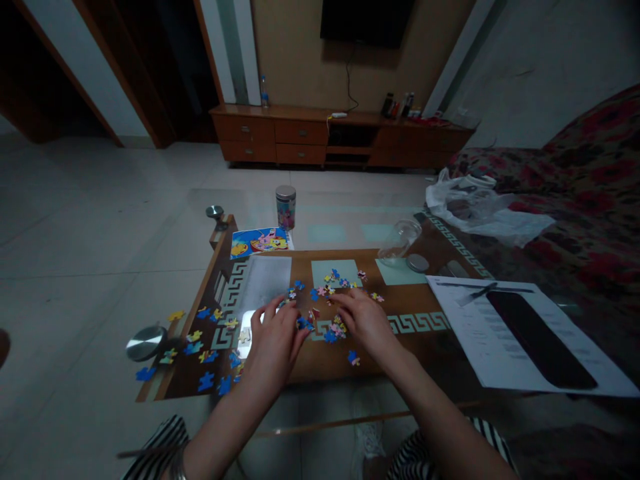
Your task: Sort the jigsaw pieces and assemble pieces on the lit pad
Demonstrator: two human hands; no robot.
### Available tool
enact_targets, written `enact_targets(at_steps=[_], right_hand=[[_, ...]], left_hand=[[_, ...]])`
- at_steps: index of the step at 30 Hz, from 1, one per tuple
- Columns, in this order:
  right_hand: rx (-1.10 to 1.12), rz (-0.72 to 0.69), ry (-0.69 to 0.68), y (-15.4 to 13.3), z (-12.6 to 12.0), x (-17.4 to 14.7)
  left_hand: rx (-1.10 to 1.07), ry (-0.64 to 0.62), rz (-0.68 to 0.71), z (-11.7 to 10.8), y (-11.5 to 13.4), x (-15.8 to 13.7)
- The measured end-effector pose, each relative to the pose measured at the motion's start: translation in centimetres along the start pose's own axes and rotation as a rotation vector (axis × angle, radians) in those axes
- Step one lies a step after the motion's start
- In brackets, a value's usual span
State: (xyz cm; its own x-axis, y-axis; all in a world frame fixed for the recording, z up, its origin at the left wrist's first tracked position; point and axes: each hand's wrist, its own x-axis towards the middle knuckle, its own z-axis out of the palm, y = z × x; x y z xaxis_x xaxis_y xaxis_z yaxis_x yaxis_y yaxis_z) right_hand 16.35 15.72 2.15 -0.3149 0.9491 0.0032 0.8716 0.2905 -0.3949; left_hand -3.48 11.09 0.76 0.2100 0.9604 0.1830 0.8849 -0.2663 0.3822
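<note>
Both my hands rest on a glass-topped coffee table (pixel 350 363) among several loose jigsaw pieces. My left hand (pixel 274 340) lies palm down, its fingertips touching blue pieces (pixel 303 323) near the middle. My right hand (pixel 364 319) is also palm down, fingers spread over a small cluster of pink and blue pieces (pixel 334 329). Whether either hand pinches a piece is hidden by the fingers. More pieces (pixel 330 277) lie just beyond the hands, and several blue and yellow ones (pixel 205 350) are scattered to the left. A colourful cartoon reference picture (pixel 260 241) lies further back.
A lidded tin (pixel 285 207) stands behind the picture. A clear jar (pixel 399 241) lies on its side with its lid (pixel 417 263) beside it. A printed sheet (pixel 500 347) with a dark phone (pixel 540 339) sits at the right. A plastic bag (pixel 475 207) and floral sofa (pixel 575 187) lie beyond.
</note>
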Motion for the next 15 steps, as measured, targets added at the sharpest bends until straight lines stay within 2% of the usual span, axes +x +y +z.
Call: enact_targets(at_steps=[4, 10, 15], right_hand=[[-0.068, 0.033, -0.026, -0.4, 0.5, 0.0], [-0.047, 0.024, -0.057, 0.5, 0.5, -0.3], [-0.018, 0.005, -0.073, -0.6, 0.2, -0.4]], left_hand=[[-0.004, 0.037, -0.078, -0.7, -0.7, 0.2], [0.003, 0.023, -0.078, -1.1, -0.9, 0.1], [0.023, 0.029, -0.088, -0.8, -0.9, 0.0]])
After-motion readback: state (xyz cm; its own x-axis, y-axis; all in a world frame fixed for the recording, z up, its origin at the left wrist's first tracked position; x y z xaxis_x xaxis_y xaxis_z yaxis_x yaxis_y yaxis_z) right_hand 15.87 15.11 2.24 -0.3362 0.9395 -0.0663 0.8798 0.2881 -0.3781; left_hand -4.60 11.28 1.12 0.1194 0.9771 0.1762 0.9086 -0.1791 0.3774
